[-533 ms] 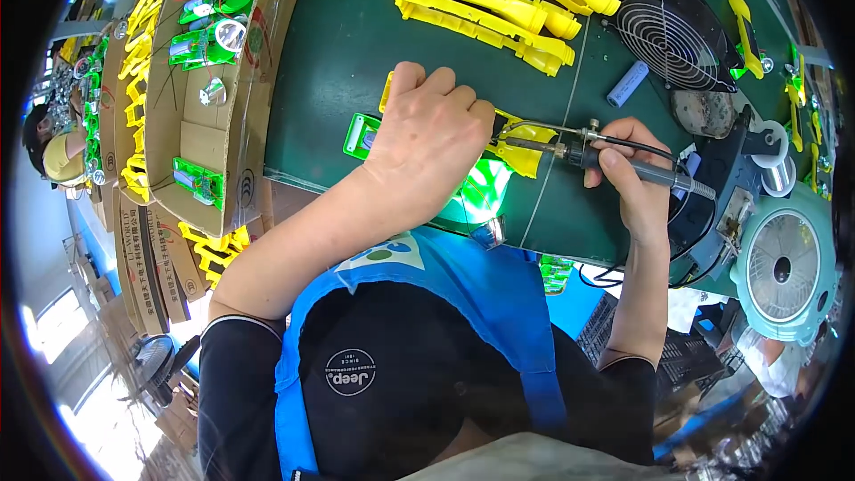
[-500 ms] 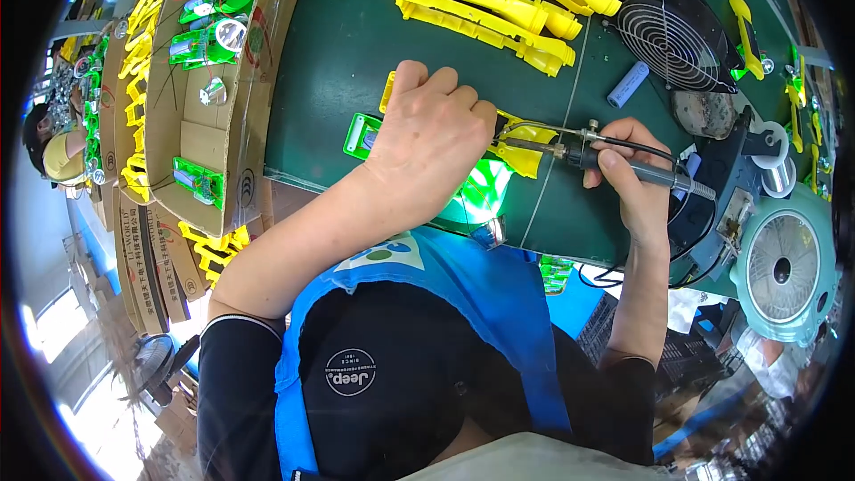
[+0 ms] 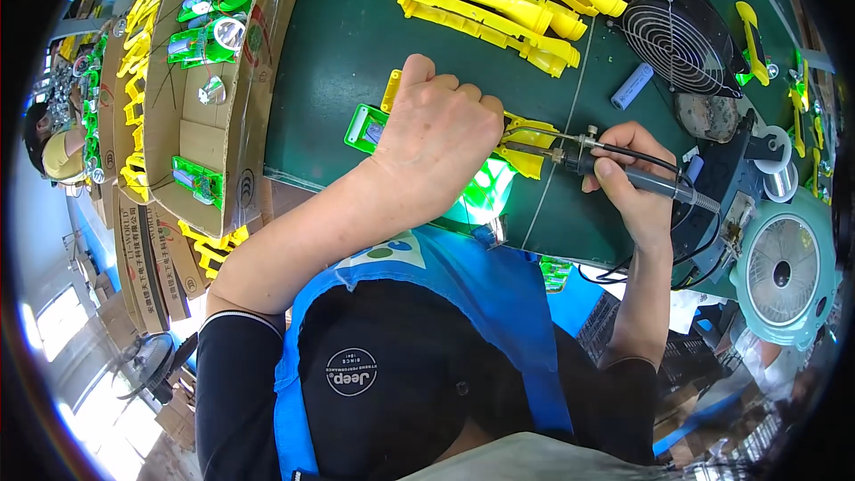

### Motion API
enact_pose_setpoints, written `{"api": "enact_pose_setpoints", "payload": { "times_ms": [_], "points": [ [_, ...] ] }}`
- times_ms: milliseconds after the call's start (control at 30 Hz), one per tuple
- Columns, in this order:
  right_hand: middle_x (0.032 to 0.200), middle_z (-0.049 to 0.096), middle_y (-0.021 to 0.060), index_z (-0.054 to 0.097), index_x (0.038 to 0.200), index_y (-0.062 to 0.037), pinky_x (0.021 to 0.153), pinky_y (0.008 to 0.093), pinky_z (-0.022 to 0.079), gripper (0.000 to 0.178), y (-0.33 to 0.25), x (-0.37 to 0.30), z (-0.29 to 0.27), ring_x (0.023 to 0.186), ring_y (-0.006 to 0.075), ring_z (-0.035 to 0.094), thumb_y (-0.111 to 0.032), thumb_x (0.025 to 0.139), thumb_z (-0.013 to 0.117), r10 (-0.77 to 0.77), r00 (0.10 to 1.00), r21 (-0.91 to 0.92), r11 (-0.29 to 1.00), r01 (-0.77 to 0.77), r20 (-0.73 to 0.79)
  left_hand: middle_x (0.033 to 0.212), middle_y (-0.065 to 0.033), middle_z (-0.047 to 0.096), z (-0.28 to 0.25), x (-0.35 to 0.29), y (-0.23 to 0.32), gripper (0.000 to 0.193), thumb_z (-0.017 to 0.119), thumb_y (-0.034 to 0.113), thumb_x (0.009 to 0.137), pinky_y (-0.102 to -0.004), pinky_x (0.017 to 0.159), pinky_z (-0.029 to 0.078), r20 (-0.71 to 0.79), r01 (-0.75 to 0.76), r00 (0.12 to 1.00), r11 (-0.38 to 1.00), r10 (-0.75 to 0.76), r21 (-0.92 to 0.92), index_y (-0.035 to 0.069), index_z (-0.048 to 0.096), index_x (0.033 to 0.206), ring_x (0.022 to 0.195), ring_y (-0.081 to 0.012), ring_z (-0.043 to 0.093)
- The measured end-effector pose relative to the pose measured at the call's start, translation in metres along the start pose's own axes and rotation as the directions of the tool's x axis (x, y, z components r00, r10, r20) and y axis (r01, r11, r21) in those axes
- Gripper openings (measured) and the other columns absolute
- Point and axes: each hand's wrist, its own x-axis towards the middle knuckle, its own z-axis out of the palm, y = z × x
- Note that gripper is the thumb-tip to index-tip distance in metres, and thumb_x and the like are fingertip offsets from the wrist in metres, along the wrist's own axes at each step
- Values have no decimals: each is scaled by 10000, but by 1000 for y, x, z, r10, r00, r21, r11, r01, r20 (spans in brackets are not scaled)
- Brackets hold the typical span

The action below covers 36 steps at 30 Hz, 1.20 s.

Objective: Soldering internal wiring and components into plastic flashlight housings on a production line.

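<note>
My right hand (image 3: 637, 183) grips a soldering iron (image 3: 655, 181) with a thin metal guide tube clamped along it. Its tip points left toward my left hand and over a yellow plastic shell (image 3: 532, 144). My left hand (image 3: 441, 138) is closed above the shell, which shows on both sides of it; the fingertips and whatever they pinch are hidden. Below that hand lies a green plastic housing (image 3: 363, 128), its left end showing. A brightly lit green part (image 3: 488, 191) and a small silver reflector (image 3: 491, 232) sit near the table edge.
Several yellow shells (image 3: 499, 0) lie at the back. A black fan (image 3: 681, 31), a blue battery cell (image 3: 632, 86) and a solder spool (image 3: 781, 180) stand right, near a pale green fan (image 3: 784, 272). At left, a cardboard box (image 3: 200, 142) holds green housings.
Both hands and the soldering iron have shifted very slightly to the right. The iron's tip stays beside my left hand, and both hands keep their closed shape.
</note>
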Motion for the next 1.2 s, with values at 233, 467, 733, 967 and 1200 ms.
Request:
{"api": "enact_pose_setpoints", "payload": {
  "times_ms": [233, 467, 733, 967, 1200],
  "points": [
    [780, 632, 59, 580, 917, 30, 604, 222, 506, 149, 2, -11, -4, 643, 110, 633, -55, 822, 658, -48, 997, -5, 999, 48, -58, 682, -46, 595, 2, 0, -2, 94, 660, 130, 770, -355, 783, 373, -7, -1, 1000, 1000, 1, -16, 96, 604, 703, 730, -210, 601],
    [806, 626, 122, 530, 982, 34, 649, 256, 491, 336, 15, -53, -10, 642, 155, 622, -249, 872, 674, -334, 842, -91, 941, 327, -423, 693, -48, 600, 1, 5, -1, 90, 654, 136, 777, -364, 779, 374, -33, -11, 999, 998, 9, -65, 97, 606, 711, 751, -211, 607],
    [935, 613, 139, 476, 1088, 1, 740, 304, 531, 275, 17, -79, -24, 781, 186, 642, -113, 899, 638, -622, 218, -553, 776, 305, -752, 747, -63, 638, -4, 0, -5, 50, 678, 112, 761, -387, 803, 367, -17, 23, 1000, 991, -26, -134, 90, 636, 746, 789, -225, 608],
    [840, 672, 90, 640, 996, -17, 645, 292, 492, 234, 8, -68, -37, 673, 157, 589, -133, 815, 733, -772, 336, -838, 531, -123, -539, 755, -77, 645, -4, 1, -2, 63, 630, 118, 801, -393, 801, 373, 8, 3, 1000, 991, -2, -130, 84, 636, 747, 799, -244, 617],
    [886, 645, 171, 431, 1146, -49, 750, 327, 524, 326, 23, -80, -10, 765, 215, 650, -179, 921, 627, -693, 393, -592, 721, 361, -605, 746, -78, 643, -1, 2, -1, 88, 626, 142, 816, -399, 804, 369, 46, 8, 999, 996, -4, -91, 82, 644, 754, 801, -236, 624]
  ]
}}
